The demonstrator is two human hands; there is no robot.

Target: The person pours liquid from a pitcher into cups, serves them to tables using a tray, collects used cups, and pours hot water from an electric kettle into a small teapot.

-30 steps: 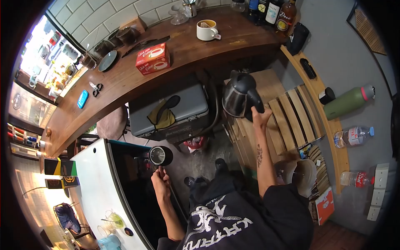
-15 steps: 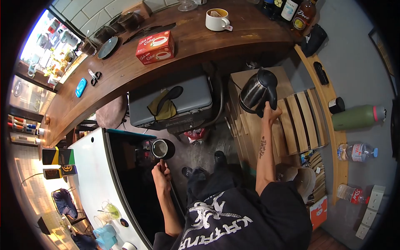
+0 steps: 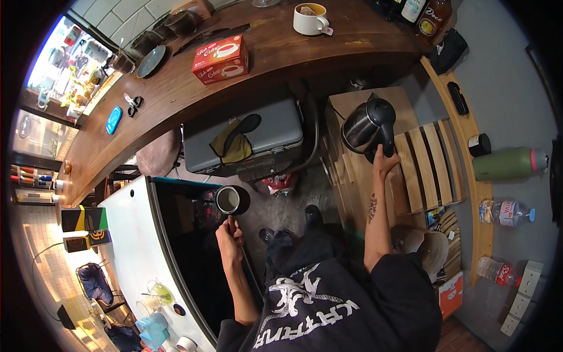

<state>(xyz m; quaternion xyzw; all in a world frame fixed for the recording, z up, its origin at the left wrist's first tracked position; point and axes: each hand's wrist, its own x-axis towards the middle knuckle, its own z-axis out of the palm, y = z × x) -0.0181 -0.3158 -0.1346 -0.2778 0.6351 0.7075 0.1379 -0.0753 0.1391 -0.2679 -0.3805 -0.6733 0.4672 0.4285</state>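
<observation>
My left hand (image 3: 230, 237) is closed around the brown handle of a small dark saucepan (image 3: 232, 200). The pan's open top faces the camera, showing a greyish inside; I cannot tell whether it holds liquid. My right hand (image 3: 383, 161) grips the black handle of a steel electric kettle (image 3: 361, 127), its lid down. The kettle is in front of a wooden slatted stand (image 3: 425, 170); whether its base touches the stand I cannot tell. The two vessels are well apart, with the floor showing between them.
A wooden counter (image 3: 167, 97) curves across the front, bearing a red tea box (image 3: 221, 60), a white mug (image 3: 309, 24), scissors (image 3: 135, 106) and bottles. Below stands a grey cooler box (image 3: 270, 138) with a glove on it. A white-topped cabinet (image 3: 132, 234) is at left.
The whole view has shifted slightly with my head. Both hands keep hold of the saucepan and the kettle, with little movement against their surroundings.
</observation>
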